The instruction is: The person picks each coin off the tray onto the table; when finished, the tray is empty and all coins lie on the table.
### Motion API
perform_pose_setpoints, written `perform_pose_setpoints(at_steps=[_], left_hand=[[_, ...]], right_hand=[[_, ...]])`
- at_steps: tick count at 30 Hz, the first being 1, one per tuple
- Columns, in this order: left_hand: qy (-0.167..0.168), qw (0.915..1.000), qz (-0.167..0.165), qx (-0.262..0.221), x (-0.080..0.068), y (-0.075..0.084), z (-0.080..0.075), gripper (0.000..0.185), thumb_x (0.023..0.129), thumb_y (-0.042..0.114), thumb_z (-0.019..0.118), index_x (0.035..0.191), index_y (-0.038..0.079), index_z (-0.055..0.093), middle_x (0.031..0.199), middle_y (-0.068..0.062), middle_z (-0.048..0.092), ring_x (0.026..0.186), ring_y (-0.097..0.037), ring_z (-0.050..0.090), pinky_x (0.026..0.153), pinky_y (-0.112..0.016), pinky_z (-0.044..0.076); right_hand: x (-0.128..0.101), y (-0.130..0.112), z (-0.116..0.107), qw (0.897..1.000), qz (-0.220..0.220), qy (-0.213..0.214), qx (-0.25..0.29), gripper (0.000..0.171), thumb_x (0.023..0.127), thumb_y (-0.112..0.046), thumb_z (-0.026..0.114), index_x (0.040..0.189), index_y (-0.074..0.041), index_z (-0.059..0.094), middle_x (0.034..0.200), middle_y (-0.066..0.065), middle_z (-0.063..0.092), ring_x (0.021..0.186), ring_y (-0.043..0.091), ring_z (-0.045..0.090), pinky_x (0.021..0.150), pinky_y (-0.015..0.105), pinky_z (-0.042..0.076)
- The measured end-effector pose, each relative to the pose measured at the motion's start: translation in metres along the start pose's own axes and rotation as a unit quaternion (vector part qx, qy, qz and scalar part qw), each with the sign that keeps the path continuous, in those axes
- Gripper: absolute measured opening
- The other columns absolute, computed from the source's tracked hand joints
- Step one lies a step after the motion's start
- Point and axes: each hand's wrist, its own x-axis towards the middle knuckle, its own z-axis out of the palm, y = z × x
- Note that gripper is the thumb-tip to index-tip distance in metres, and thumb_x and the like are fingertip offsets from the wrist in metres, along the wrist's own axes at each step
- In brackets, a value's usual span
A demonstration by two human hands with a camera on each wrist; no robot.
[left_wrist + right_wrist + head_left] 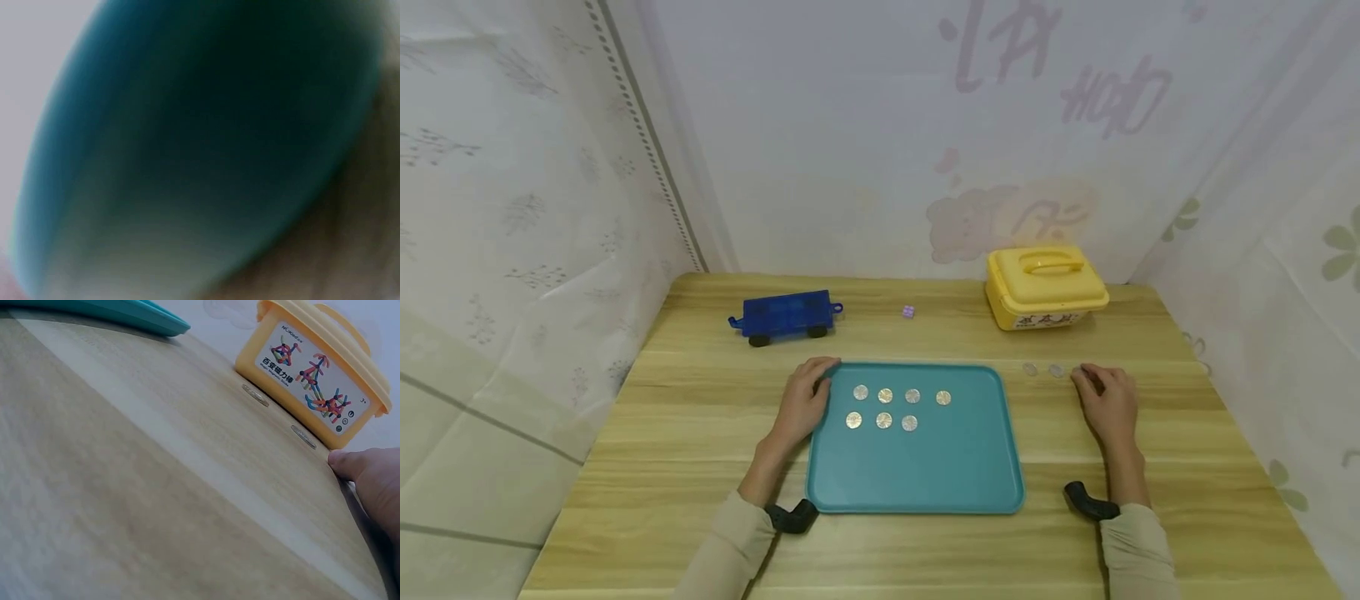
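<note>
Filling most of the view, a pale wooden table [700,417] stands walled in by white patterned curtains [512,208]. On it lies a teal tray [925,467] bearing seven coins [884,396]. The left hand [805,404] curls its fingers over the tray's left rim. The right hand [1105,400] rests loosely curled on the wood, touching a coin; two more coins [1043,370] lie just beside it. A yellow box [1045,287] and blue toy wagon [784,315] stand behind.
</note>
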Motion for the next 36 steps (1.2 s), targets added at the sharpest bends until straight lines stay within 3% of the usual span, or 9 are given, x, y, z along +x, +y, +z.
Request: perform_pose_setpoints(at_steps=[13, 18, 25, 32, 36], left_hand=[[-0.003, 0.9999, -0.006, -0.008, 0.0003, 0.0011, 0.0005, 0.036, 0.097, -0.004, 0.053, 0.131, 0.004, 0.064, 0.131, -0.013, 0.063, 0.122, -0.032, 0.055, 0.103, -0.050, 0.044], [-0.004, 0.9999, -0.008, -0.006, -0.0008, 0.0024, 0.0001, 0.036, 0.098, -0.003, 0.053, 0.132, 0.005, 0.064, 0.132, -0.012, 0.062, 0.123, -0.032, 0.054, 0.104, -0.050, 0.043], [-0.003, 0.9999, -0.012, -0.004, -0.0014, 0.0014, -0.0001, 0.037, 0.098, -0.003, 0.053, 0.132, 0.004, 0.063, 0.132, -0.012, 0.062, 0.124, -0.032, 0.054, 0.104, -0.051, 0.044], [-0.008, 0.9998, -0.017, -0.003, -0.0007, 0.0017, 0.0001, 0.037, 0.098, -0.002, 0.053, 0.133, 0.006, 0.063, 0.133, -0.011, 0.062, 0.125, -0.032, 0.054, 0.106, -0.051, 0.041], [-0.007, 0.9999, -0.013, -0.006, -0.0002, 0.0017, 0.0007, 0.037, 0.098, -0.002, 0.053, 0.133, 0.005, 0.063, 0.133, -0.012, 0.062, 0.123, -0.032, 0.054, 0.104, -0.050, 0.043]], right_hand=[[-0.0016, -0.0031, 0.0010, 1.000, -0.003, 0.011, 0.006, 0.030, 0.092, -0.010, 0.070, 0.117, 0.007, 0.069, 0.108, 0.029, 0.057, 0.106, 0.047, 0.047, 0.104, 0.064, 0.027], [-0.0025, -0.0040, 0.0005, 1.000, 0.006, 0.014, 0.019, 0.035, 0.093, -0.014, 0.070, 0.121, 0.006, 0.067, 0.110, 0.029, 0.058, 0.108, 0.047, 0.048, 0.106, 0.064, 0.026], [-0.0022, -0.0048, 0.0018, 0.998, 0.007, 0.036, 0.054, 0.037, 0.094, -0.020, 0.067, 0.121, 0.005, 0.066, 0.108, 0.027, 0.059, 0.097, 0.035, 0.051, 0.091, 0.048, 0.035], [-0.0033, -0.0067, 0.0017, 0.995, 0.007, 0.063, 0.071, 0.030, 0.092, -0.016, 0.069, 0.114, 0.003, 0.069, 0.105, 0.022, 0.061, 0.087, -0.001, 0.048, 0.081, 0.028, 0.037], [-0.0020, -0.0081, 0.0036, 0.994, -0.032, 0.064, 0.087, 0.027, 0.089, -0.012, 0.071, 0.111, 0.005, 0.070, 0.102, 0.023, 0.061, 0.087, 0.001, 0.047, 0.079, 0.025, 0.036]])
